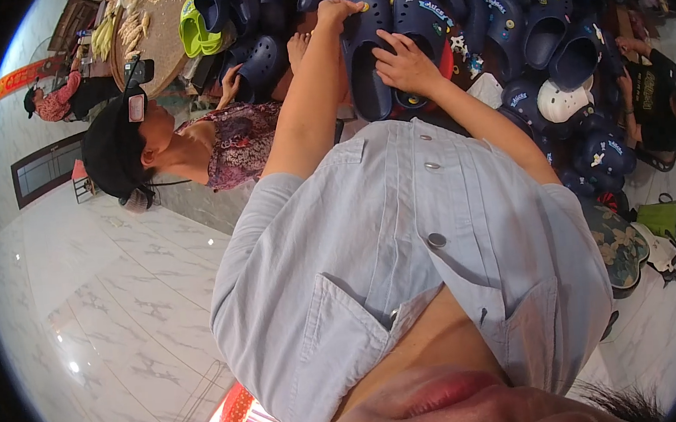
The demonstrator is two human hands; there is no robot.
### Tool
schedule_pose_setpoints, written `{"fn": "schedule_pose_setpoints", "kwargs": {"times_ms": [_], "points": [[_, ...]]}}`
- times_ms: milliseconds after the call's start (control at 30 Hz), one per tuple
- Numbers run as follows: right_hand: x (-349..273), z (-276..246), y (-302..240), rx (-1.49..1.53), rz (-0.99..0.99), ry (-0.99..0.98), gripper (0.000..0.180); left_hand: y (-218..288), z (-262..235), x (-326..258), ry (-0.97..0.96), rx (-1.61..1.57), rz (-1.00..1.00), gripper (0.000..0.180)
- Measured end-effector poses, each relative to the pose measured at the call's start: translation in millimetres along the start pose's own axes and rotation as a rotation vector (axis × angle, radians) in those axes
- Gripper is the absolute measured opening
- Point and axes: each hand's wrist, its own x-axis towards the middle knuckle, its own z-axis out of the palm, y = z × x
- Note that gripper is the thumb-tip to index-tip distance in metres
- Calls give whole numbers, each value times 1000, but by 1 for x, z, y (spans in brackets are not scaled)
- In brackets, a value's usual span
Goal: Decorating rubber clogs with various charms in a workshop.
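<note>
A navy clog (369, 88) with a holed toe lies in front of me, its heel toward my body. My left hand (334, 13) reaches over its toe, with fingers closed at a small yellow shoe charm (365, 7). On the right edge of the same clog's opening, the bent fingers of my right hand (409, 64) grip the rim. Close by on the right sits another navy clog (420, 15) with a lettered charm on its toe. What lies under my left fingertips is partly hidden.
Piled navy clogs (547, 24), many with charms, cover the table. A white clog (563, 101) lies at the right, green clogs (198, 30) at the far left. A co-worker (188, 148) sits at left handling a navy clog; another person (658, 102) is at right.
</note>
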Motion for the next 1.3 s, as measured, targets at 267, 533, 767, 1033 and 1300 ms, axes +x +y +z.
{"fn": "schedule_pose_setpoints", "kwargs": {"times_ms": [267,533,767,1033,1300], "points": [[18,-10,-14,27,-54,-4,14,-93,-31,107,-161,299,540,38],[7,-6,-3,-2,11,-33,15,-38,-1,75,-73,1477,836,39],[4,-4,-2,-27,-1,-9,13,-28,11,33,94,158,206,19],[3,-6,-3,-38,-14,-16,14,-40,17,6,335,109,475,20],[5,-6,-5,-35,-8,-1,14,-31,6,-17,476,443,1007,19]]}}
